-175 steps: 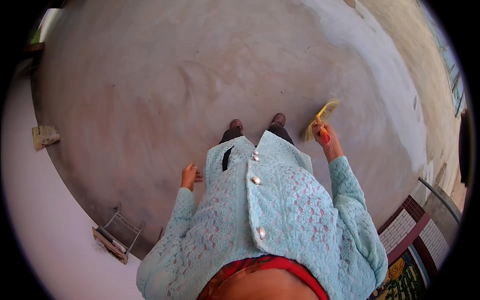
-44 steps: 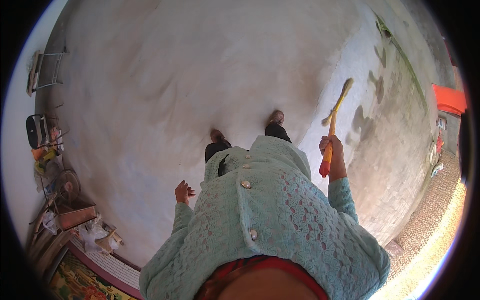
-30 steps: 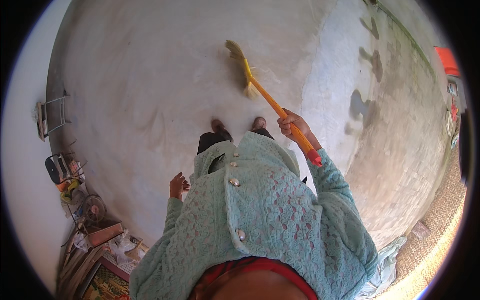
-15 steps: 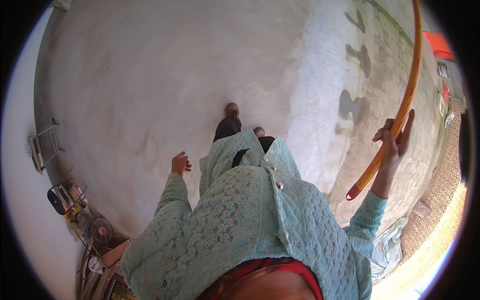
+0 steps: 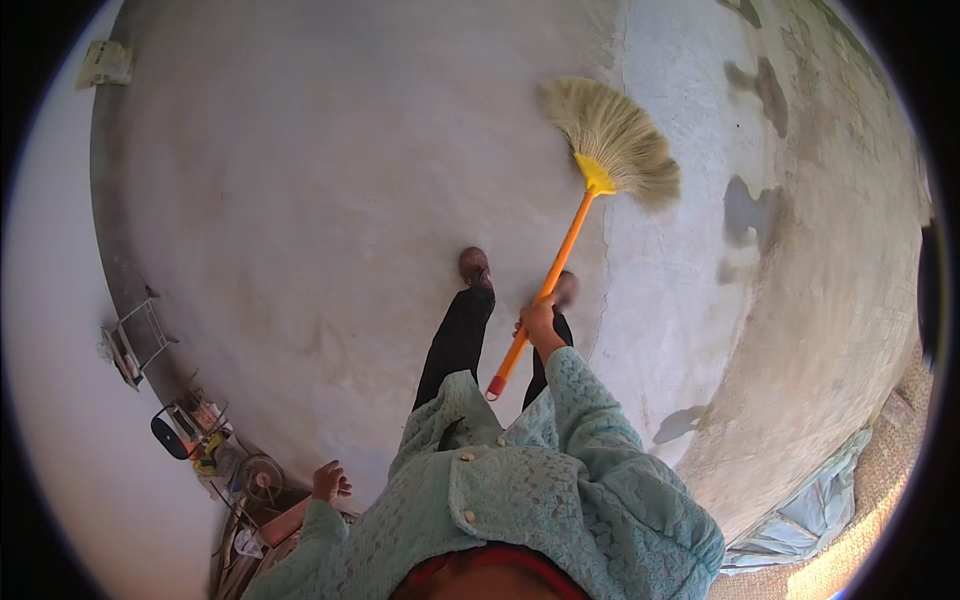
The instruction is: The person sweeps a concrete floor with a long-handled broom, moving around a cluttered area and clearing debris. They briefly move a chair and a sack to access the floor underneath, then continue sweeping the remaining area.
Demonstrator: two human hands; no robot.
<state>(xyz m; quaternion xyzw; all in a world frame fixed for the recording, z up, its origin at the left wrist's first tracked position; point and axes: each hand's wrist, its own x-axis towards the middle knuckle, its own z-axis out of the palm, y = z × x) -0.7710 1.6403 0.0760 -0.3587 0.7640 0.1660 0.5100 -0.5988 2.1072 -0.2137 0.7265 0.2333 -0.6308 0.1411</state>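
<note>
A broom with an orange handle [image 5: 562, 250], a yellow collar and a wide fan of pale bristles [image 5: 620, 135] stretches out ahead of me. My right hand [image 5: 538, 318] is wrapped round the handle, a little above its red end cap. The bristles are spread over the grey floor [image 5: 300, 200], right across the crack beside the paler strip; whether they touch it I cannot tell. At my left side hangs my left hand [image 5: 331, 482], holding nothing, its fingers loosely bent and slightly apart.
Along the left wall stand a metal-framed rack [image 5: 140, 338], a fan [image 5: 262, 478] and piled household things. A bag [image 5: 106, 63] lies at the far left. Dark wet patches [image 5: 745, 210] mark the floor's right side. Bluish sheeting [image 5: 805, 505] lies at the lower right.
My right hand has brought the broom from the far right to in front of my legs, and its bristles have come into view. My left hand has dropped lower and nearer my body.
</note>
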